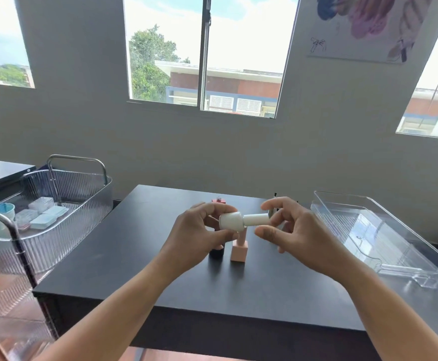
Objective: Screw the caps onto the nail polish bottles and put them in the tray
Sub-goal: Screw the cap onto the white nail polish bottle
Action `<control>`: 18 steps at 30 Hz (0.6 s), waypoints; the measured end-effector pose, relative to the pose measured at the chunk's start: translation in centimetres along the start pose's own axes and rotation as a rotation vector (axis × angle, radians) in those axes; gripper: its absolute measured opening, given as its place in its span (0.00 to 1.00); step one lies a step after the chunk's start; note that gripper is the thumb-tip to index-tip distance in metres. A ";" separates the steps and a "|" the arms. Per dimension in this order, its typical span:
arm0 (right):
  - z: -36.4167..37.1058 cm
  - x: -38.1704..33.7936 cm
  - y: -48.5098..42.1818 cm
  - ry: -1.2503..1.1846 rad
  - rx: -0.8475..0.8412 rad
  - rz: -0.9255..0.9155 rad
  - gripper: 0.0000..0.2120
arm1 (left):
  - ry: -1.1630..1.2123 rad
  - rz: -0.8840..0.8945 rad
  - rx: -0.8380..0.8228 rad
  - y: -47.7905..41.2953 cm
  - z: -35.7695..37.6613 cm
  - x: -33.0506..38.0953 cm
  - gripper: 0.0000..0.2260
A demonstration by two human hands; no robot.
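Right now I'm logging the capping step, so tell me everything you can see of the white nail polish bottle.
The white nail polish bottle is opaque, matte-looking, with a rounded tapering body and a cylindrical white cap in line with it. It is held sideways above the black table, cap toward the right. The left hand grips the body; the right hand pinches the cap. How tight the cap sits is unclear.

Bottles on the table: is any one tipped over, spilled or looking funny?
No spill shows. The white bottle lies sideways, but only because the left hand holds it up in the air while the right hand holds its white cap. The red bottle at the back stands uncapped.
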State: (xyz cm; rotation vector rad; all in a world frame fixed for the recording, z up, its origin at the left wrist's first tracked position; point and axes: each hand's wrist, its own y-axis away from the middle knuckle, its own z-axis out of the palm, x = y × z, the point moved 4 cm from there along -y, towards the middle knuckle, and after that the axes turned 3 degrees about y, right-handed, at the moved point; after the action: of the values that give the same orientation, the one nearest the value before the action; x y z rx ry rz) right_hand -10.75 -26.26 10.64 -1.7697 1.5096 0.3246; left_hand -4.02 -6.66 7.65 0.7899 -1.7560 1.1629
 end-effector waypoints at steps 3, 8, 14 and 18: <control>0.2 0.0 0.1 -0.003 0.028 -0.056 0.07 | -0.030 0.006 0.002 -0.1 0.3 0.0 0.19; 0.2 0.0 0.2 0.053 0.064 -0.039 0.19 | -0.040 0.022 -0.003 0.1 0.6 0.2 0.18; 0.4 0.5 0.2 0.143 0.019 0.016 0.26 | -0.076 0.007 -0.010 0.2 0.6 0.0 0.18; 0.7 0.4 0.3 0.177 0.007 -0.084 0.22 | -0.051 -0.008 -0.005 0.1 0.3 -0.4 0.17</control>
State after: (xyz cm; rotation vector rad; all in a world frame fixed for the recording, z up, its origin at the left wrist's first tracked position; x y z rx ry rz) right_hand -10.69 -26.13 9.81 -1.8915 1.5498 0.1233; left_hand -4.09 -6.89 7.20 0.8293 -1.7950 1.1417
